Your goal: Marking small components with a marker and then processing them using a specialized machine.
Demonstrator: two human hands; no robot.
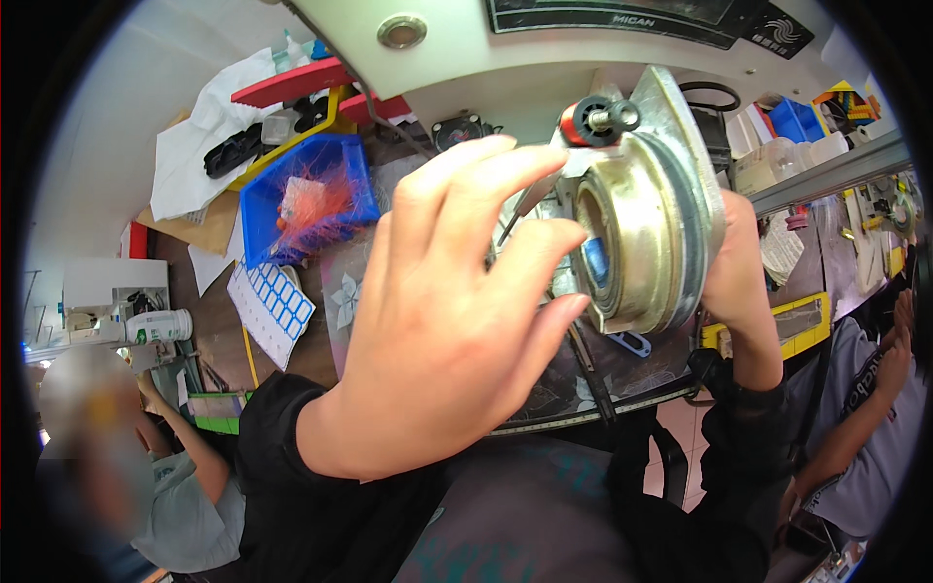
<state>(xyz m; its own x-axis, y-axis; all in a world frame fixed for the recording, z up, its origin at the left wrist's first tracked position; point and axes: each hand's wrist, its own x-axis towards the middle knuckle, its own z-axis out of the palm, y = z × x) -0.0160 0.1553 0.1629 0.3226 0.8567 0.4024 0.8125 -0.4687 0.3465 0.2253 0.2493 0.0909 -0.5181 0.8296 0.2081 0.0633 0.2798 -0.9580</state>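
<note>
Round silver-gold metal drum (643, 228): glossy, smooth. Left, blue rectangular plastic bin (362, 185): slightly glossy. Far left, crumpled white paper sheet (178, 180): matt.

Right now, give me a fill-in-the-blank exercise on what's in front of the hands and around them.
1. In the picture, the round metal part is to the ____ of the left hand.
2. The right hand comes out of a ____ sleeve.
3. The tangled orange-red strands lie in a ____ bin.
4. Beside the right forearm is a tray with a ____ rim.

Missing words: right; black; blue; yellow.
</note>
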